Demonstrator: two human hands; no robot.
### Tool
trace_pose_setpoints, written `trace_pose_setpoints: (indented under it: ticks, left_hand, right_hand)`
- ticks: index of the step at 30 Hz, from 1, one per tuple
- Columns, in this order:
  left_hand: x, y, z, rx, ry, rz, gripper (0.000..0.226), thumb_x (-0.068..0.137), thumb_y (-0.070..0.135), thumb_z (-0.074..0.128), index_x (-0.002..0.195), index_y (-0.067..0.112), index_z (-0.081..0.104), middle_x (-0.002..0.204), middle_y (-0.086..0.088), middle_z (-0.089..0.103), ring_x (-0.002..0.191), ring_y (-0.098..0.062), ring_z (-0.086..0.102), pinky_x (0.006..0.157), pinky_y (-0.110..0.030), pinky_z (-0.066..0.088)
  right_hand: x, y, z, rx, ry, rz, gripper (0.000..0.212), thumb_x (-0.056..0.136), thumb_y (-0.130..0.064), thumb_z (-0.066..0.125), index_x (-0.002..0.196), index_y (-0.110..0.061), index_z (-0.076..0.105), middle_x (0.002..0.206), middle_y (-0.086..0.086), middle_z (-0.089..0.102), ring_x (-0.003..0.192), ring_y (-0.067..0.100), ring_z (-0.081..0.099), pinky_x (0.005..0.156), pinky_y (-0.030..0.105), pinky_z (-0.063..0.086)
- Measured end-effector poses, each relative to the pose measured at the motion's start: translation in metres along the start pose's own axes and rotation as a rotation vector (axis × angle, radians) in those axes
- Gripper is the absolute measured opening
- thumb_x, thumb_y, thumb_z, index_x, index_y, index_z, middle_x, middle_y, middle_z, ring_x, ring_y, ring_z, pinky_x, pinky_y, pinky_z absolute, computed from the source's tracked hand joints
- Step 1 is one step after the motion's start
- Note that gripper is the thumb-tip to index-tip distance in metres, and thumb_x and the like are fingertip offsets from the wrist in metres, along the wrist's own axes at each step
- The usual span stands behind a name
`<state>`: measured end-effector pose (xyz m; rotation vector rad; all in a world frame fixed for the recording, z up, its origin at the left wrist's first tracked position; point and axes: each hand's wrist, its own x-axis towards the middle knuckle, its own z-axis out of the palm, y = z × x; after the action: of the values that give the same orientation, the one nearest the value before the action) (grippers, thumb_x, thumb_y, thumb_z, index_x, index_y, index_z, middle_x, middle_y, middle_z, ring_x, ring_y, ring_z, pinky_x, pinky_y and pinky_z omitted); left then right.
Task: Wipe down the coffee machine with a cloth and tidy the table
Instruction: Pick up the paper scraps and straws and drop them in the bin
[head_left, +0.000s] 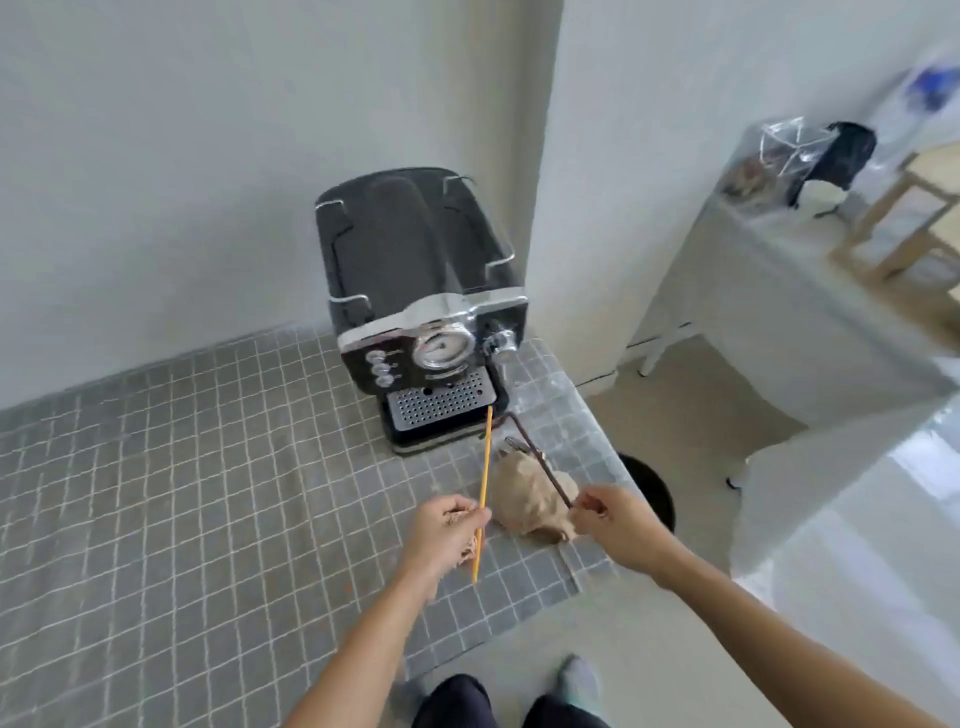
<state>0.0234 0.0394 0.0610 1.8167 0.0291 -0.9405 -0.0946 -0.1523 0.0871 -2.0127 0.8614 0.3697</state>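
A black and chrome coffee machine (423, 312) stands at the back right of the grey tiled table (182, 467). My left hand (447, 530) grips a thin yellow stick (484, 478) that points up toward the machine's drip tray; a bit of beige material also pokes out under its fingers. My right hand (608, 519) pinches the near end of a dark brown stick (540, 462), which slants over a crumpled beige cloth (530, 499) lying between my hands near the table's right edge.
A white wall and pillar rise behind the machine. On the floor to the right are a dark round bin (649, 488), a white counter (779, 312) with bags, and a wooden frame (904, 228). My legs show at the bottom.
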Motion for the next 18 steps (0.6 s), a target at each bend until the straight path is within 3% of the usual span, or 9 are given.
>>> trace_pose_setpoints:
  ticks: [3, 7, 10, 12, 14, 18]
  left_hand:
    - [0.006, 0.030, 0.080, 0.088, -0.064, 0.057, 0.012, 0.078, 0.015, 0.073, 0.089, 0.013, 0.068, 0.078, -0.003, 0.070, 0.062, -0.018, 0.067, 0.052, -0.029, 0.053]
    - [0.030, 0.063, 0.169, 0.193, -0.125, 0.051, 0.014, 0.078, 0.006, 0.070, 0.089, 0.014, 0.066, 0.070, -0.007, 0.069, 0.053, -0.015, 0.065, 0.051, -0.032, 0.055]
    - [0.055, 0.074, 0.223, 0.246, -0.168, -0.047, 0.012, 0.078, 0.000, 0.067, 0.078, 0.011, 0.064, 0.069, -0.010, 0.066, 0.053, -0.018, 0.061, 0.052, -0.032, 0.055]
    - [0.071, 0.077, 0.252, 0.255, -0.178, -0.145, 0.012, 0.078, -0.004, 0.066, 0.074, 0.006, 0.062, 0.069, -0.013, 0.064, 0.052, -0.019, 0.058, 0.046, -0.026, 0.051]
    - [0.091, 0.074, 0.275, 0.264, -0.183, -0.230, 0.007, 0.076, -0.005, 0.067, 0.078, 0.002, 0.064, 0.075, -0.017, 0.064, 0.056, -0.020, 0.058, 0.042, -0.022, 0.048]
    - [0.137, 0.055, 0.310, 0.272, -0.203, -0.375, 0.019, 0.075, -0.004, 0.070, 0.093, -0.006, 0.065, 0.083, -0.018, 0.062, 0.061, -0.022, 0.058, 0.044, -0.025, 0.051]
  right_hand:
    - [-0.004, 0.058, -0.056, 0.093, 0.108, 0.104, 0.014, 0.087, -0.021, 0.060, 0.079, -0.011, 0.066, 0.076, 0.005, 0.067, 0.063, 0.016, 0.054, 0.053, 0.024, 0.041]
    - [0.002, 0.119, -0.115, 0.165, 0.213, 0.274, 0.021, 0.088, -0.016, 0.056, 0.079, 0.000, 0.067, 0.079, 0.009, 0.072, 0.071, 0.022, 0.061, 0.055, 0.024, 0.043]
    - [0.016, 0.151, -0.140, 0.143, 0.169, 0.405, 0.020, 0.086, -0.013, 0.052, 0.073, -0.001, 0.062, 0.063, 0.008, 0.060, 0.051, 0.021, 0.048, 0.048, 0.023, 0.039]
    - [0.033, 0.167, -0.145, 0.114, 0.098, 0.478, 0.022, 0.084, -0.012, 0.051, 0.081, 0.004, 0.064, 0.068, 0.013, 0.066, 0.048, 0.024, 0.047, 0.045, 0.023, 0.040]
    - [0.051, 0.177, -0.144, 0.102, 0.024, 0.540, 0.023, 0.084, -0.011, 0.050, 0.086, 0.006, 0.064, 0.084, 0.017, 0.073, 0.049, 0.025, 0.049, 0.044, 0.024, 0.040]
    - [0.086, 0.188, -0.137, 0.153, -0.052, 0.655, 0.020, 0.089, -0.011, 0.046, 0.072, -0.003, 0.053, 0.075, 0.012, 0.063, 0.041, 0.019, 0.038, 0.040, 0.021, 0.031]
